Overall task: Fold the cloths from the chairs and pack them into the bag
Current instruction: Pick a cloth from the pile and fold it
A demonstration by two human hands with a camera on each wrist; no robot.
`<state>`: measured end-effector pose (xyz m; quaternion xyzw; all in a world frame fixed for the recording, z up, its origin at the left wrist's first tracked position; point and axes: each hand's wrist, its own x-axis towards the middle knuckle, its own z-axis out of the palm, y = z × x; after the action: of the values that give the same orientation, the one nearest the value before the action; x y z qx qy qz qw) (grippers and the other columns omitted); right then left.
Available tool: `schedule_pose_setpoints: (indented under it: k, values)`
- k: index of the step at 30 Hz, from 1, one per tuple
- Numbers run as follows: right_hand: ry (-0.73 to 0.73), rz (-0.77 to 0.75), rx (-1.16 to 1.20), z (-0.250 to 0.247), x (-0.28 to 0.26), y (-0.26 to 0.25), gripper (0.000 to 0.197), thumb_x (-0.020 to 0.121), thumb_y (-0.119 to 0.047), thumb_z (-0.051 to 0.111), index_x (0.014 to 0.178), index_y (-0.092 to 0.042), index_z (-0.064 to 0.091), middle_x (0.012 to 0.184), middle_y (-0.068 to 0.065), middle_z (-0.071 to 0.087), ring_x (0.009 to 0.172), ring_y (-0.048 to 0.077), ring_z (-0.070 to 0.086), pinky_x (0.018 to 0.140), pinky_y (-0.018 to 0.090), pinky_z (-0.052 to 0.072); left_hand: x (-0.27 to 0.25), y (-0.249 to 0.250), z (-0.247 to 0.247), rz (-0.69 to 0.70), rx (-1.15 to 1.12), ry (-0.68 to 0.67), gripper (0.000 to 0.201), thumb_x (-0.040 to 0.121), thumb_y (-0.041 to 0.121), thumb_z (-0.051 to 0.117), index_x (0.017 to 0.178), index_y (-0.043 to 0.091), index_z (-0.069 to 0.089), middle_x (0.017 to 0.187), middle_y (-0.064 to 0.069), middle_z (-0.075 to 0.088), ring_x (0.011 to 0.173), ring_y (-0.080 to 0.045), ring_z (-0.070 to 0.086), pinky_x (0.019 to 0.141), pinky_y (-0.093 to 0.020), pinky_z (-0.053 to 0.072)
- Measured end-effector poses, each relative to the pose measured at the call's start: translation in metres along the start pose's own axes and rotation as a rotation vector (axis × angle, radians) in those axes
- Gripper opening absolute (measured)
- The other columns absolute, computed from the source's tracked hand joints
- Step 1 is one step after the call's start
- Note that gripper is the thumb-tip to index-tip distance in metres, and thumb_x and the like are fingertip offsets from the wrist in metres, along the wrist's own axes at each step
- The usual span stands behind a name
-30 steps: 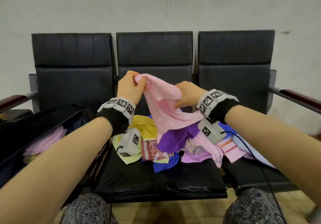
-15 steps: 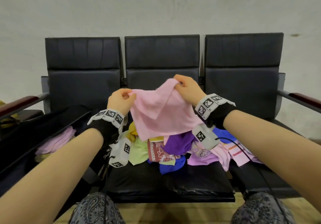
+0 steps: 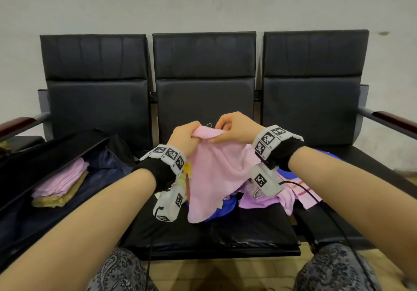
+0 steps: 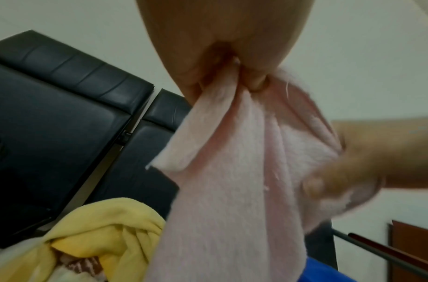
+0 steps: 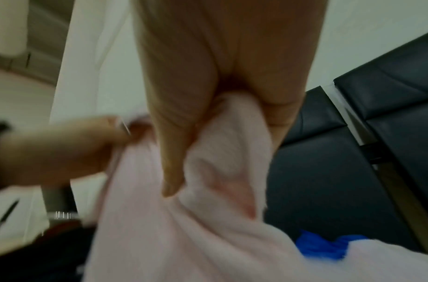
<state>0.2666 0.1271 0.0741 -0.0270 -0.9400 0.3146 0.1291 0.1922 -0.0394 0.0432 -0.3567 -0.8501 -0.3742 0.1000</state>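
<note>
A pink cloth [image 3: 214, 173] hangs over the middle chair seat, held up by its top edge. My left hand [image 3: 184, 136] grips that edge at the left, and my right hand [image 3: 234, 130] pinches it close beside, the two hands almost touching. In the left wrist view the pink cloth [image 4: 234, 181] drops from my curled fingers [image 4: 256, 80]. In the right wrist view my thumb [image 5: 171, 167] presses into the pink cloth [image 5: 183, 229]. Under it lies a pile of cloths [image 3: 266, 198]: purple, blue, yellow, striped. A dark bag [image 3: 56, 150] lies open on the left chair.
Inside the bag sit a folded pink cloth [image 3: 59, 182] and a folded olive one [image 3: 56, 200] under it. Three black chairs [image 3: 204, 65] stand against a pale wall, with armrests [image 3: 392, 121] at both ends. My knees [image 3: 334, 270] are at the seat's front edge.
My hands have come together at the cloth's top edge, from about a cloth's width apart half a second ago. The cloth now hangs lower, doubled over the pile.
</note>
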Motion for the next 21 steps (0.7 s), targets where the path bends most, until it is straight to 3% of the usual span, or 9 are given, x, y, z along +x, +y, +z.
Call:
schedule_pose_setpoints:
  k: [4,6,9,13,15,17,21]
  values:
    - [-0.21,0.057,-0.258,0.008,-0.003,0.027,0.027,0.072,-0.029,0.08,0.085,-0.011,0.065,0.082,0.005,0.067,0.072,0.018,0.063,0.065,0.028,0.051,0.005,0.001,-0.005,-0.035,-0.129,0.182,0.015,0.087,0.001,0.042,0.083,0.013,0.051,0.08,-0.007,0.057,0.074,-0.02,0.048,0.054,-0.025,0.03]
    - [-0.268,0.085,-0.375,0.018,-0.004,0.038,0.032,0.077,-0.032,0.075,0.093,-0.008,0.062,0.088,0.004,0.064,0.081,0.021,0.06,0.076,0.03,0.049,0.008,-0.003,-0.011,-0.077,-0.155,0.28,0.015,0.088,0.002,0.041,0.09,0.006,0.056,0.086,-0.013,0.06,0.077,-0.02,0.049,0.058,-0.025,0.028]
    - [-0.337,0.147,-0.519,0.029,-0.003,0.05,0.026,0.08,-0.032,0.07,0.092,-0.01,0.06,0.082,0.0,0.057,0.082,0.021,0.055,0.08,0.032,0.048,0.011,-0.014,-0.024,-0.2,-0.167,0.417,0.02,0.093,0.009,0.04,0.101,0.003,0.057,0.101,-0.018,0.062,0.083,-0.024,0.05,0.065,-0.023,0.029]
    - [-0.369,0.229,-0.698,0.026,-0.003,0.057,0.028,0.084,-0.028,0.065,0.07,-0.011,0.047,0.066,-0.003,0.044,0.072,0.021,0.05,0.064,0.028,0.042,0.016,-0.033,-0.05,-0.393,-0.065,0.553,0.03,0.098,0.014,0.033,0.113,-0.003,0.053,0.117,-0.025,0.057,0.108,-0.038,0.053,0.076,-0.031,0.031]
    - [-0.327,0.296,-0.782,0.02,-0.005,0.059,0.026,0.085,-0.026,0.059,0.067,-0.013,0.046,0.068,-0.001,0.045,0.072,0.022,0.051,0.063,0.026,0.041,0.019,-0.046,-0.063,-0.506,-0.05,0.621,0.034,0.099,0.015,0.031,0.114,-0.006,0.053,0.12,-0.025,0.057,0.113,-0.04,0.052,0.087,-0.036,0.035]
    - [-0.223,0.367,-0.734,0.014,-0.006,0.067,0.015,0.085,-0.024,0.054,0.076,-0.011,0.051,0.077,0.004,0.051,0.077,0.025,0.053,0.067,0.029,0.044,0.02,-0.06,-0.071,-0.598,-0.022,0.632,0.035,0.099,0.014,0.031,0.115,-0.008,0.055,0.122,-0.026,0.057,0.115,-0.04,0.052,0.092,-0.038,0.037]
    - [0.106,0.433,-0.217,0.002,-0.005,0.082,0.013,0.087,-0.012,0.045,0.074,-0.009,0.048,0.088,0.017,0.059,0.079,0.034,0.063,0.063,0.032,0.047,0.012,-0.076,-0.061,-0.671,-0.016,0.561,0.036,0.099,0.016,0.033,0.118,-0.008,0.052,0.125,-0.027,0.054,0.117,-0.041,0.05,0.092,-0.04,0.037]
